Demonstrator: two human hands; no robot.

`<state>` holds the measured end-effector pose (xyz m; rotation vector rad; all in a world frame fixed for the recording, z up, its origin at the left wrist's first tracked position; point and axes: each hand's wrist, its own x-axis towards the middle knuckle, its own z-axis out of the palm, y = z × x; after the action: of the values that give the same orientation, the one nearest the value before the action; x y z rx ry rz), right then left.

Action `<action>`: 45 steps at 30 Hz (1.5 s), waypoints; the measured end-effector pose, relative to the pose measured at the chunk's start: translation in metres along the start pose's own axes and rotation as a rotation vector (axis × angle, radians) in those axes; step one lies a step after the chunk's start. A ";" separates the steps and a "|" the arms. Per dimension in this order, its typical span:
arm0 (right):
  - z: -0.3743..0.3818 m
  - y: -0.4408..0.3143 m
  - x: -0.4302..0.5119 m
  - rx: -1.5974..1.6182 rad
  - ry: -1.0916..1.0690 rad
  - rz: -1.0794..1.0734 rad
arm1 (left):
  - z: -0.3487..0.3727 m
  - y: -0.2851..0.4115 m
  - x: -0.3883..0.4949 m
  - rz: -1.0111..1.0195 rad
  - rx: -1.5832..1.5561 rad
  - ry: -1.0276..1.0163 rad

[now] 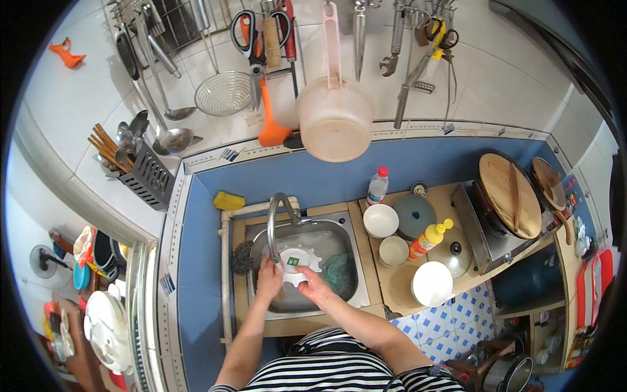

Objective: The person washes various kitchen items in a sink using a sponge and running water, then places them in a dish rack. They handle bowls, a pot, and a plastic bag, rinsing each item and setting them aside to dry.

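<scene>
Over a stainless steel sink (363, 279), both my hands hold a white scallop-edged dish (304, 256) with a green mark at its middle. My left hand (269, 280) grips its left side, close below the spout of the curved metal faucet (272, 225). At its lower right edge, my right hand (313, 288) has hold of the rim. Cloudy water stands in the basin under the dish. A green cloth (337, 272) lies in that water on the right. Beside the sink's left rim sits a dark mesh scourer (243, 257).
Right of the sink stand white bowls (381, 221), a yellow-capped squeeze bottle (427, 240), a glass lid (458, 259) and a red-capped plastic bottle (377, 186). A yellow sponge (229, 201) rests behind left. Above hang a pale plastic dipper (335, 120) and several utensils.
</scene>
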<state>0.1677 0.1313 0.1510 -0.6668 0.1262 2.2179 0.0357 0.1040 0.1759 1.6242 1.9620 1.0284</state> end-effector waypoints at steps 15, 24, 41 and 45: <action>0.019 -0.010 0.028 -0.112 -0.037 0.094 | 0.009 0.053 -0.007 0.121 0.433 -0.114; -0.013 0.018 0.014 -0.331 0.007 0.142 | 0.027 0.014 0.069 -0.233 0.437 -0.768; 0.024 0.021 0.031 -1.463 0.039 -0.199 | 0.005 0.007 -0.019 -0.487 -0.831 0.130; 0.019 0.027 0.035 -1.797 0.021 -0.376 | 0.025 -0.011 0.002 -0.691 -1.265 -0.052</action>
<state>0.1215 0.1424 0.1467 -1.3760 -1.9511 1.4240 0.0455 0.1126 0.1514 0.2512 1.1340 1.3940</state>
